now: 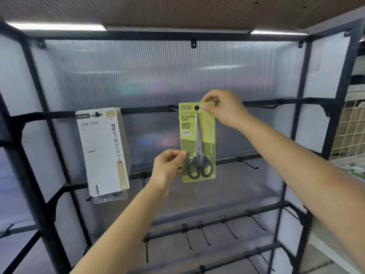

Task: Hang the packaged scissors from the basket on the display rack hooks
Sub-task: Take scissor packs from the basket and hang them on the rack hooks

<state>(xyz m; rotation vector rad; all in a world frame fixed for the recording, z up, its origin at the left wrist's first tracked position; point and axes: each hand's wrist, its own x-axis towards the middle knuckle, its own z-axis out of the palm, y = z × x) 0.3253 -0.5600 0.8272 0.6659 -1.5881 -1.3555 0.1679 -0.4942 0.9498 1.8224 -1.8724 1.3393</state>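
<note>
**Scissors card held up at the rack's upper rail**

Up at the top corner of the green scissors package, the right hand pinches the card, thumb and forefinger closed on its edge just beside the round hanging hole. Lower down, the left hand pinches the card's left edge next to the black handles, thumb in front, the other fingers curled behind. The card hangs upright between the two hands, in front of the upper rail of the display rack, its hole level with a black hook that juts from that rail; whether the hook has entered the hole cannot be told.

Printed on the card are "SCISSORS" and "GRIP" in white, with smaller characters too blurred to read. The blades look like bare steel.

To the left, a white and tan package with vertical Japanese lettering hangs tilted from the same rail. Ribbed translucent panels back the black metal frame.
</note>
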